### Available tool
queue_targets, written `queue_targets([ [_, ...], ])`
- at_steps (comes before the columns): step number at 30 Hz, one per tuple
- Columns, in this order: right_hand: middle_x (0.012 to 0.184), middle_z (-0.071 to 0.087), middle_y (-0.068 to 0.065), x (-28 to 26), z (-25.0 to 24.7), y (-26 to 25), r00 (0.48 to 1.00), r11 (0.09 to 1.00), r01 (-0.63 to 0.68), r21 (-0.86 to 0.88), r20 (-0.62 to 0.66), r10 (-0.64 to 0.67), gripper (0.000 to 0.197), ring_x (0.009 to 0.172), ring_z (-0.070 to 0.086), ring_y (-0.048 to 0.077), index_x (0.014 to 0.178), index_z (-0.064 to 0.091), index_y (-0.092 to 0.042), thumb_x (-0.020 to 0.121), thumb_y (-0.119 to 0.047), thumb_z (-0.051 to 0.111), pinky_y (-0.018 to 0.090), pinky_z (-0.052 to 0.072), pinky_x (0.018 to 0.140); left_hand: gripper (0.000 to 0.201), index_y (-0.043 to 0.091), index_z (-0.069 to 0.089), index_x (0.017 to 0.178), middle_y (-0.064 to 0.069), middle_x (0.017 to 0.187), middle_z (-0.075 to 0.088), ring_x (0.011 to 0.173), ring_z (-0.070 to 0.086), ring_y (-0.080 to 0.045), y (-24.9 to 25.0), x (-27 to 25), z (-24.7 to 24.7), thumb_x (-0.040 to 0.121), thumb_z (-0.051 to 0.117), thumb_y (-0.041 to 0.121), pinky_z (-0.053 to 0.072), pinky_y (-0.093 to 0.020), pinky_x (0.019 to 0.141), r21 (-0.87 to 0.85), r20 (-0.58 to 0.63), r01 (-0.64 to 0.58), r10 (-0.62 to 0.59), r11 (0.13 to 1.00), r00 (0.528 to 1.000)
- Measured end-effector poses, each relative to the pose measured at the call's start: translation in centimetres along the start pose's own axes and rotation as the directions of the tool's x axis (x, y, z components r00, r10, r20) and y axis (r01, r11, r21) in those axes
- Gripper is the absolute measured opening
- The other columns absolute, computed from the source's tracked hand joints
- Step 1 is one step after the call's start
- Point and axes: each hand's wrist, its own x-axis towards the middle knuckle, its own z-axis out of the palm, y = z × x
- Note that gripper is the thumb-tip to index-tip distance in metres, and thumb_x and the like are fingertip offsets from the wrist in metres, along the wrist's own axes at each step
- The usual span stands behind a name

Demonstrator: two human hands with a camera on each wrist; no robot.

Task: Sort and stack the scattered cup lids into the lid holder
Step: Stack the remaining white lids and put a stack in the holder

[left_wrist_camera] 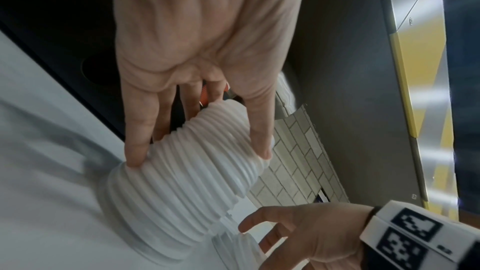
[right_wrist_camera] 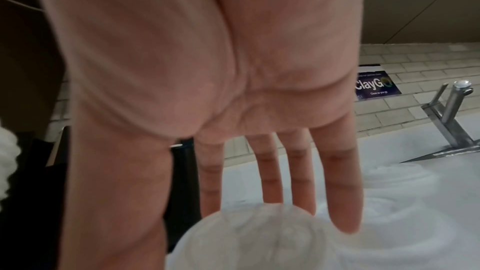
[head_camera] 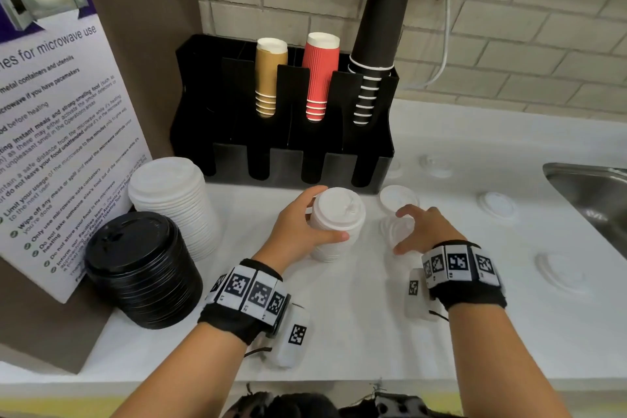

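Observation:
My left hand grips a tall stack of small white lids that stands on the white counter in front of the black lid holder. In the left wrist view the thumb and fingers clasp the ribbed stack near its top. My right hand spreads over a single white lid just right of the stack. Its fingers are nearly straight above that lid. Whether they touch it is unclear.
A large white lid stack and a black lid stack stand at the left by a microwave sign. Loose white lids lie on the counter. A steel sink is at right. Cups fill the holder's back slots.

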Motion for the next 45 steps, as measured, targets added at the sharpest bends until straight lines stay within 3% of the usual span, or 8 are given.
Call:
queue_targets([
  [8,0.127,0.035,0.01,0.7,0.5,-0.2,0.997,0.999,-0.002,-0.045,-0.081,-0.001,0.062,0.118,0.044,0.037,0.127,0.042,-0.028,0.075,-0.025,0.075,0.04,0.043,0.082,0.073,0.034,0.049,0.127,0.013,0.124,0.053,0.12,0.049,-0.013,0.4,0.5,1.2,0.068,0.088,0.017,0.044,-0.029,0.099,0.014,0.015,-0.007,0.007,1.0,1.0],
  [12,0.124,0.038,0.009,0.5,0.0,0.3,0.992,0.999,0.012,0.03,-0.123,-0.008,0.056,0.112,0.048,0.035,0.124,0.045,-0.025,0.076,-0.034,0.072,0.042,0.046,0.089,0.073,0.035,0.049,0.126,0.014,0.123,0.053,0.119,0.049,-0.014,0.3,0.6,1.6,0.068,0.088,0.017,0.044,-0.031,0.1,0.011,0.013,-0.009,0.009,1.0,1.0],
  [17,0.114,0.052,0.002,-1.2,-2.3,-0.1,0.937,0.833,0.343,0.434,-0.224,-0.269,0.042,0.094,0.057,0.021,0.111,0.053,-0.039,0.075,-0.027,0.073,0.031,0.048,0.077,0.072,0.04,0.048,0.122,0.019,0.117,0.053,0.116,0.049,-0.011,0.1,0.7,1.8,0.067,0.089,0.018,0.042,-0.025,0.094,0.017,0.001,-0.007,0.007,1.0,1.0],
  [23,0.104,0.06,-0.013,-2.4,-1.6,-3.6,0.797,0.694,0.605,0.391,-0.3,-0.525,0.045,0.09,0.055,-0.001,0.117,0.059,-0.035,0.077,-0.019,0.072,0.003,0.04,0.071,0.072,0.032,0.053,0.124,0.018,0.114,0.058,0.104,0.056,-0.002,0.3,0.6,2.2,0.064,0.09,0.018,0.049,-0.02,0.084,0.002,-0.031,-0.013,0.013,1.0,0.999],
  [35,0.121,0.055,-0.004,-1.7,-0.7,-4.8,0.737,0.713,0.673,0.197,-0.258,-0.625,0.055,0.115,0.047,0.021,0.116,0.061,-0.033,0.066,-0.023,0.081,0.038,0.044,0.097,0.071,0.026,0.057,0.125,0.012,0.115,0.061,0.103,0.059,-0.005,0.5,0.6,2.4,0.063,0.091,0.019,0.051,-0.023,0.086,-0.036,-0.085,0.023,-0.026,0.999,0.996],
  [39,0.12,0.054,-0.005,-1.6,-0.8,-4.5,0.71,0.68,0.703,0.208,-0.267,-0.652,0.054,0.116,0.047,0.02,0.114,0.062,-0.033,0.066,-0.024,0.084,0.036,0.043,0.099,0.075,0.027,0.055,0.13,0.014,0.117,0.059,0.103,0.058,-0.004,0.6,0.6,2.3,0.064,0.09,0.021,0.048,-0.015,0.08,-0.029,-0.077,0.027,-0.029,0.999,0.997],
  [43,0.119,0.051,-0.004,-1.2,-1.3,-4.3,0.698,0.667,0.716,0.208,-0.195,-0.689,0.051,0.114,0.048,0.016,0.117,0.064,-0.03,0.07,-0.029,0.084,0.032,0.043,0.096,0.095,0.042,0.038,0.141,0.019,0.122,0.051,0.107,0.049,0.003,0.7,0.4,2.1,0.064,0.091,0.025,0.044,-0.016,0.082,-0.03,-0.03,0.027,-0.028,0.999,0.999],
  [45,0.117,0.052,-0.005,-0.9,-1.4,-4.2,0.686,0.645,0.726,0.241,-0.181,-0.705,0.039,0.11,0.049,0.011,0.114,0.066,-0.032,0.076,-0.032,0.078,0.025,0.044,0.092,0.086,0.045,0.043,0.135,0.02,0.12,0.053,0.107,0.052,0.001,0.8,0.4,2.2,0.066,0.09,0.026,0.046,-0.013,0.08,-0.028,-0.026,0.0,-0.001,1.0,1.0],
])
